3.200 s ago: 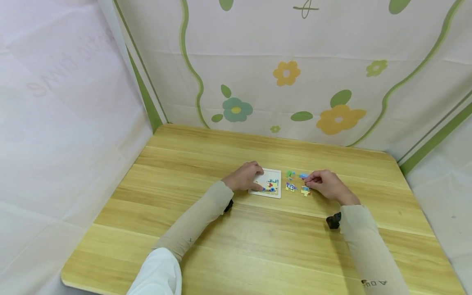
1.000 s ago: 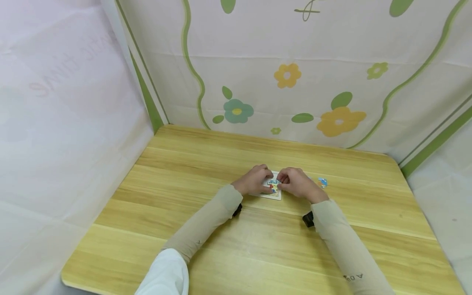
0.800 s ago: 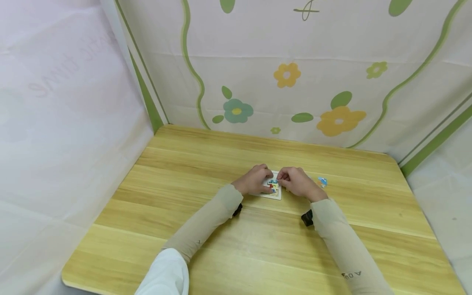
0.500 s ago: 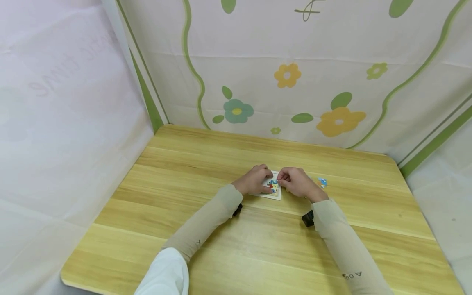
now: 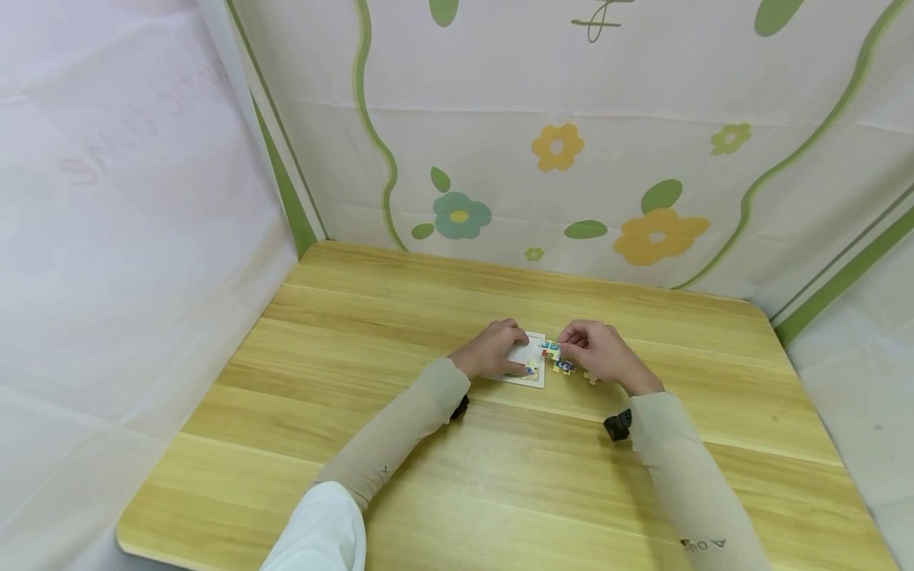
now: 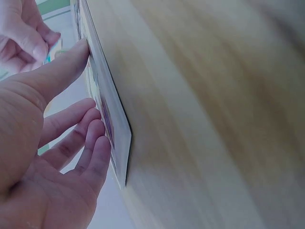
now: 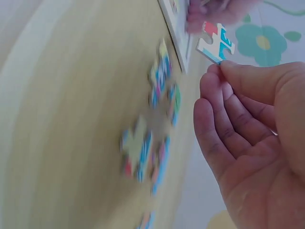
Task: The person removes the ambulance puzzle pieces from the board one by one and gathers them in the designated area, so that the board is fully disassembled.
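My left hand (image 5: 493, 349) lies over the left part of a small white puzzle tray (image 5: 542, 373), thumb and fingertips touching it. In the left wrist view its fingers are gently bent against the tray's face. Just right of the tray, my right hand (image 5: 603, 353) pinches a jigsaw piece (image 7: 214, 45) between thumb and index finger. Blue and red shapes are printed on this piece, and it is raised off the table. The tray shows a pale bare area with printed bits along its lower edge; its left side is hidden under my left hand.
Several loose jigsaw pieces (image 7: 138, 145) lie on the wooden table (image 5: 443, 492) below and beside my right hand, partly hidden by it in the head view. A fabric wall with printed flowers (image 5: 460, 214) stands behind the table's far edge.
My right hand has lifted the blue-and-red jigsaw piece out of the tray and moved right with it, covering some loose pieces. My left hand has stayed on the tray over the last second.
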Tool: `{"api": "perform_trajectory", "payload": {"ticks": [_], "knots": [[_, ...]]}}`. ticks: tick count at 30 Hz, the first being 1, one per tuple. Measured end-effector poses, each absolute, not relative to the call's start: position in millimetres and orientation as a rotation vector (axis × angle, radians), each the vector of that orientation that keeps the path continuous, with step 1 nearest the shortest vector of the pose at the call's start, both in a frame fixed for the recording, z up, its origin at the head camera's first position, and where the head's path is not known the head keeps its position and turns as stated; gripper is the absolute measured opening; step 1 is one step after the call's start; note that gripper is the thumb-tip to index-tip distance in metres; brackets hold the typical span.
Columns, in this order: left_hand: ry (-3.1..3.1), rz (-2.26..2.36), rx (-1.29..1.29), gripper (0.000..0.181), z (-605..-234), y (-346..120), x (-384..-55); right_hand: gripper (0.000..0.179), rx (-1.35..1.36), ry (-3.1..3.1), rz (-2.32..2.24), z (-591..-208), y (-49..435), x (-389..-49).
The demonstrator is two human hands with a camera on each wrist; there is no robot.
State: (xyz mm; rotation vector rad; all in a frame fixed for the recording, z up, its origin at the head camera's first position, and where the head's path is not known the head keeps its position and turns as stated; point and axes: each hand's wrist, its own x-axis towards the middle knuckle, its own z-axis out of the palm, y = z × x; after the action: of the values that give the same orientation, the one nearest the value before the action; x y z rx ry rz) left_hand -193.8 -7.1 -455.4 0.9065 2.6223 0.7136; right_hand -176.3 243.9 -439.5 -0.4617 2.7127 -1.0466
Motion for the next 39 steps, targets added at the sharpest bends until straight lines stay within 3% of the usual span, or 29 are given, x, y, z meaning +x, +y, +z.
{"api": "perform_trajectory", "payload": {"ticks": [19, 39], "knots": [[2.628, 0.679, 0.865, 0.056, -455, -5, -192, 0.014, -0.371, 2.622, -0.925, -420, 355, -150], [2.62, 0.697, 0.87, 0.057, -455, -6, -194, 0.015, -0.277, 2.68, -0.883, -447, 359, -149]]}}
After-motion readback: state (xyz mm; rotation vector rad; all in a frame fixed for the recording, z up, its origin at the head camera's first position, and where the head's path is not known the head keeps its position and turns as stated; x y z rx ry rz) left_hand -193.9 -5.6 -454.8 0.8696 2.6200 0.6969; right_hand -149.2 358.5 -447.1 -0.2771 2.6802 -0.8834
